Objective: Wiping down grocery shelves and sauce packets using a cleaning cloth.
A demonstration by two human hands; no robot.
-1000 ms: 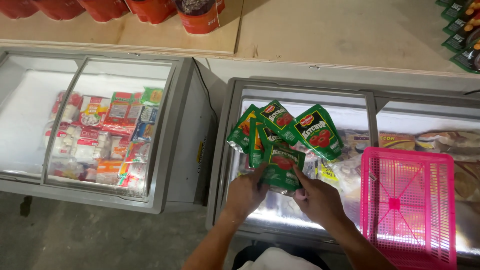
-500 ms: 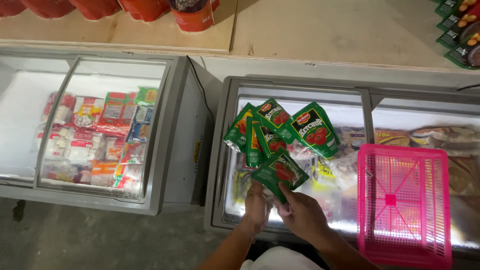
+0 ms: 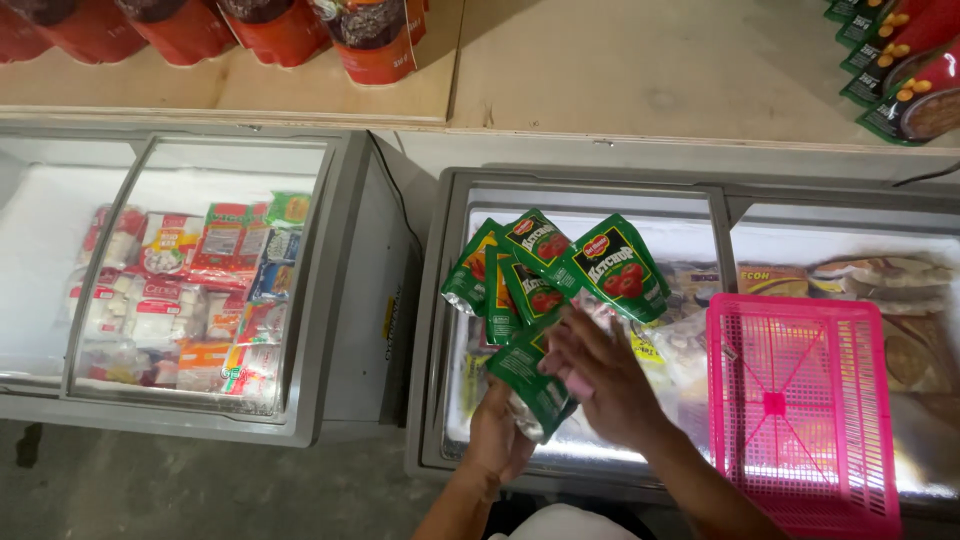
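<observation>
Five green sauce pouches [image 3: 545, 290] lie on the glass lid [image 3: 690, 240] of one of two chest freezers; the left hand [image 3: 503, 440] grasps the lowest one, while the right hand [image 3: 600, 380] rests open-fingered on it. One pink basket [image 3: 790, 400] stands beside them, under a wooden shelf [image 3: 600, 70].

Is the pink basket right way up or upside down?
Upside down: the pink basket rests on the freezer lid with its gridded base facing up.

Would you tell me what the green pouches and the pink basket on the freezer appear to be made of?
Green pouches: apparently flexible plastic film, glossy; they crease, bend and catch the light, one in the left hand.
Pink basket: seemingly rigid moulded plastic; open grid walls, uniform colour.
</observation>
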